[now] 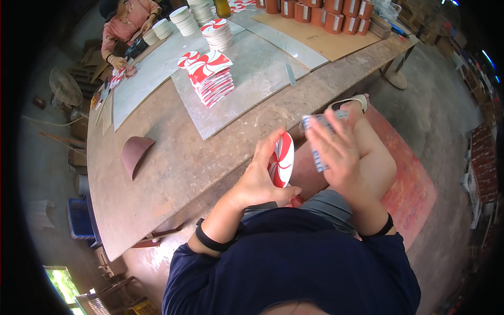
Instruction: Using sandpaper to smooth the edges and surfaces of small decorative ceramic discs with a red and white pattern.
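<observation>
A person's left hand [256, 176] grasps a red-and-white swirl disc [284, 161]; the blurred right hand [338, 152] grips a printed piece [318, 160]. Farther left, swirl sheets [212, 84] stand stacked on the surface [181, 163].

Workshop with worktable [168, 163], stacked canisters [334, 22]

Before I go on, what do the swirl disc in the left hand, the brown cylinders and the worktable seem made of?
Swirl disc, in the left hand: smooth, perhaps coated card or ceramic; crisp red swirls on white.
Brown cylinders: possibly clay or card; fairly matte, evenly reddish-brown.
Worktable: likely wood or board; dull, stained brown surface.
</observation>
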Demonstrator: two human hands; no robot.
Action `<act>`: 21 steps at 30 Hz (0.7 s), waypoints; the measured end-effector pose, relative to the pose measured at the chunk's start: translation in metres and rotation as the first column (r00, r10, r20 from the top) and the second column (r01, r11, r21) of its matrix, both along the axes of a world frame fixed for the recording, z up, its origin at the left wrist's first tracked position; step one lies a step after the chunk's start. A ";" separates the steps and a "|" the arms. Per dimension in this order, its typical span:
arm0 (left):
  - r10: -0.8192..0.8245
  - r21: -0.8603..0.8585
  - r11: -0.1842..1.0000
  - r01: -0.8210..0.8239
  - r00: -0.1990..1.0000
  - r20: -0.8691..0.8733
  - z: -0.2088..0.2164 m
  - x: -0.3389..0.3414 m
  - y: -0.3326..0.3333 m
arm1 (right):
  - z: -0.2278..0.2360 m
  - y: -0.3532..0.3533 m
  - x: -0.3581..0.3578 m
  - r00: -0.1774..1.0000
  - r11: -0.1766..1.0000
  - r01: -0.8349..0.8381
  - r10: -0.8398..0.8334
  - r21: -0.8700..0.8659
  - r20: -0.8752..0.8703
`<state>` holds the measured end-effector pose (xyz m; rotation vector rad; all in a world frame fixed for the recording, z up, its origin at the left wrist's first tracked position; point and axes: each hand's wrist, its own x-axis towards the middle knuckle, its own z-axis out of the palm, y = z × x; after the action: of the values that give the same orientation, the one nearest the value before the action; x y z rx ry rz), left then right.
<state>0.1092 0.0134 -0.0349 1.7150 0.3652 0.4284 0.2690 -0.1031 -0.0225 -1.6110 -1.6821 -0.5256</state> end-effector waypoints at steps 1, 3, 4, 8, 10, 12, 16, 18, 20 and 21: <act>-0.005 0.073 0.997 0.009 0.998 -0.059 0.003 0.000 0.000 | -0.003 0.000 0.004 1.000 0.999 0.023 -0.023 0.046 -0.007; -0.006 0.148 0.989 0.024 0.993 -0.116 0.002 0.001 0.004 | 0.000 -0.005 -0.005 0.995 0.996 -0.086 0.085 0.023 0.061; -0.003 0.237 0.971 0.024 0.996 -0.087 -0.002 0.000 0.007 | 0.003 -0.009 -0.013 0.974 0.981 -0.194 0.194 -0.009 0.122; -0.034 0.080 0.996 0.036 0.999 -0.028 -0.005 0.002 0.006 | -0.011 0.000 -0.006 0.967 0.977 -0.207 0.213 -0.060 0.137; -0.107 -0.028 0.994 0.106 0.993 -0.042 -0.005 -0.002 0.004 | -0.008 -0.001 0.005 0.989 0.995 -0.051 0.062 -0.082 0.138; -0.078 0.137 0.987 0.086 0.995 -0.066 -0.001 -0.003 0.003 | -0.006 -0.002 0.006 0.998 0.997 -0.052 0.054 -0.051 0.026; -0.139 0.233 0.964 0.128 0.990 0.031 -0.009 0.000 0.007 | -0.003 -0.012 -0.025 0.944 0.950 -0.301 0.309 -0.082 0.114; -0.110 0.029 0.993 0.112 0.992 -0.056 -0.003 -0.002 0.001 | -0.014 -0.005 -0.006 0.977 0.985 -0.154 0.164 -0.081 0.133; -0.144 0.127 0.981 0.149 0.988 -0.049 0.000 -0.004 0.001 | -0.017 -0.003 0.009 0.989 0.997 -0.002 0.015 -0.083 0.149; -0.135 0.188 0.971 0.146 0.988 -0.069 0.005 -0.004 -0.001 | -0.015 -0.004 0.013 0.997 0.998 0.030 -0.026 -0.057 0.078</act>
<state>0.1051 0.0121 -0.0295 1.9313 0.2458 0.3208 0.2820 -0.1072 -0.0373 -1.6778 -1.7479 -0.5635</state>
